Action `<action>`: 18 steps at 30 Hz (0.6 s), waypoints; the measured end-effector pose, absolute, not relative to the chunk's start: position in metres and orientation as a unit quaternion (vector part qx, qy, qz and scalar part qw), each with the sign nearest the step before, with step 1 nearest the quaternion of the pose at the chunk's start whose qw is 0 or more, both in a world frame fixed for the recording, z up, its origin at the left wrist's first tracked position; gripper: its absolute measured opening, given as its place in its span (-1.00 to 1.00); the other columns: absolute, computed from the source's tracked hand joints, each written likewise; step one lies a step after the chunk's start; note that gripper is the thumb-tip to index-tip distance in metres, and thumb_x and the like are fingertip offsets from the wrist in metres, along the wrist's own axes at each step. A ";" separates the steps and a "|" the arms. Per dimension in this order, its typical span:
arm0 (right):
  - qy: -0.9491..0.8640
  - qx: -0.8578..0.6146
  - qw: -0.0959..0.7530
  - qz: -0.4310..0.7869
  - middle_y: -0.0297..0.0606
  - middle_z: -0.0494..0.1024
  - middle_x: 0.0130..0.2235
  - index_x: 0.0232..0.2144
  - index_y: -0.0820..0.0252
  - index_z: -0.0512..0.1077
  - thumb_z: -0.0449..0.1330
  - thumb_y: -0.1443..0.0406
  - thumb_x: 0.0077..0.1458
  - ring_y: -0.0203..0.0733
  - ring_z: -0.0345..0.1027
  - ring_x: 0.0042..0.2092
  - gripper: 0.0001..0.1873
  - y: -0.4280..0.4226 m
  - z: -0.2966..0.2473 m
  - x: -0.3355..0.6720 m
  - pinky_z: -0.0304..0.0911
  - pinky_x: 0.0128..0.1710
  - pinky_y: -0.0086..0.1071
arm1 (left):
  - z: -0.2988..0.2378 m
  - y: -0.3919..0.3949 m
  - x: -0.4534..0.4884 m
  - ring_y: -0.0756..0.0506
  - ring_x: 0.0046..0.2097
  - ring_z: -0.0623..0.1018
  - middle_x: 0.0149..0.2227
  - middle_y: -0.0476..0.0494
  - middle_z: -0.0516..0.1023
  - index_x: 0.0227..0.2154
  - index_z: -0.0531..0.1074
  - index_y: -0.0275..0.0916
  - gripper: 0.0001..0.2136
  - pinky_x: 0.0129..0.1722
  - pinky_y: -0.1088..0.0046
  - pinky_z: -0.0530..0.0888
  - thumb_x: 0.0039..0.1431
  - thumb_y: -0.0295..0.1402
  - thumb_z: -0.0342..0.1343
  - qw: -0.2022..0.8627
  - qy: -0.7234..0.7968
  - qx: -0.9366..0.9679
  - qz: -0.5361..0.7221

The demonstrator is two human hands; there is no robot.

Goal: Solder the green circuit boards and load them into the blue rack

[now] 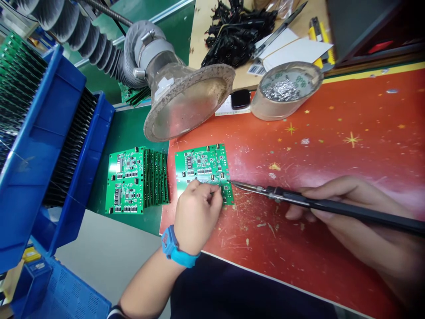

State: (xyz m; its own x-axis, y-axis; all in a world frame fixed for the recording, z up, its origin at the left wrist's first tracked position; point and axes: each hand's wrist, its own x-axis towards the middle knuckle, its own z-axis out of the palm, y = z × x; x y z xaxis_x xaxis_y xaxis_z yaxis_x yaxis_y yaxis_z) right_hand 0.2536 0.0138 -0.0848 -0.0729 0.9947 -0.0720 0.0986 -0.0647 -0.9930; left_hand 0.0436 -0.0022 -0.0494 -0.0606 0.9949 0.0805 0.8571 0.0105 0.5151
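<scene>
A green circuit board (202, 161) with a small digit display lies flat on the red mat. My left hand (199, 208), with a blue watch on its wrist, rests over the board's near part. Its fingers are curled into a pinch, and whatever they hold is hidden. In my right hand (352, 212) is a black soldering iron (285, 195), gripped like a pen, its metal tip at the board's right edge. Left of this board stands a leaning row of similar boards (133, 181) on the green surface.
A fume extractor hood (189, 106) on a grey hose hangs just beyond the board. Behind it are a round tub of metal bits (285, 91), black cables (237, 33) and a yellow cutter (320, 40). Blue bins (56, 102) packed with boards stand at left.
</scene>
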 end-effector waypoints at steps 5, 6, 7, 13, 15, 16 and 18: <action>-0.561 -0.475 0.428 0.525 -0.42 0.52 -0.54 -0.39 0.01 0.34 0.16 0.28 0.00 -0.31 0.42 -0.50 -0.94 0.013 -0.088 0.258 0.33 -0.54 -0.50 | -0.054 0.003 0.047 0.00 -0.50 0.36 -0.58 -0.02 0.33 -0.53 0.48 -0.27 -0.87 -0.48 0.48 0.34 0.08 -0.48 0.08 0.154 0.694 0.674 0.200; -0.562 -0.474 0.430 0.525 -0.42 0.52 -0.54 -0.39 0.01 0.34 0.16 0.28 0.00 -0.31 0.41 -0.50 -0.94 0.013 -0.089 0.259 0.32 -0.54 -0.50 | -0.055 0.004 0.048 -0.01 -0.50 0.36 -0.59 -0.02 0.32 -0.54 0.47 -0.27 -0.86 -0.48 0.48 0.33 0.08 -0.49 0.08 0.153 0.694 0.676 0.195; -0.564 -0.470 0.430 0.525 -0.42 0.51 -0.54 -0.39 0.01 0.34 0.16 0.28 0.00 -0.31 0.41 -0.50 -0.94 0.013 -0.090 0.259 0.33 -0.54 -0.50 | -0.055 0.005 0.049 -0.01 -0.50 0.36 -0.59 -0.02 0.32 -0.55 0.47 -0.27 -0.85 -0.48 0.48 0.33 0.08 -0.49 0.07 0.152 0.693 0.679 0.189; -0.567 -0.474 0.423 0.525 -0.42 0.51 -0.53 -0.39 0.01 0.33 0.15 0.28 0.01 -0.32 0.42 -0.49 -0.95 0.014 -0.087 0.258 0.32 -0.52 -0.52 | -0.050 0.007 0.050 -0.01 -0.48 0.37 -0.58 -0.02 0.33 -0.55 0.42 -0.26 -0.87 -0.46 0.47 0.33 0.08 -0.48 0.07 0.151 0.696 0.678 0.184; -0.564 -0.479 0.419 0.526 -0.42 0.51 -0.52 -0.39 0.02 0.33 0.15 0.28 0.02 -0.33 0.41 -0.48 -0.95 0.013 -0.086 0.258 0.32 -0.51 -0.52 | -0.046 0.005 0.046 0.00 -0.48 0.38 -0.55 -0.02 0.36 -0.50 0.39 -0.27 -0.90 -0.46 0.48 0.33 0.12 -0.44 0.05 0.155 0.707 0.660 0.203; -0.562 -0.478 0.419 0.529 -0.42 0.51 -0.52 -0.39 0.02 0.33 0.16 0.28 0.01 -0.33 0.42 -0.48 -0.94 0.012 -0.086 0.259 0.32 -0.51 -0.51 | -0.044 0.004 0.044 0.01 -0.49 0.39 -0.54 -0.02 0.37 -0.45 0.36 -0.26 -0.91 -0.48 0.49 0.33 0.14 -0.42 0.03 0.157 0.715 0.646 0.215; -0.555 -0.471 0.428 0.536 -0.40 0.52 -0.52 -0.38 0.03 0.34 0.17 0.27 0.00 -0.31 0.42 -0.48 -0.93 0.011 -0.087 0.259 0.33 -0.51 -0.49 | -0.039 0.003 0.039 0.04 -0.54 0.38 -0.55 0.02 0.37 -0.35 0.30 -0.25 -0.93 -0.53 0.53 0.30 0.20 -0.38 -0.04 0.169 0.735 0.613 0.237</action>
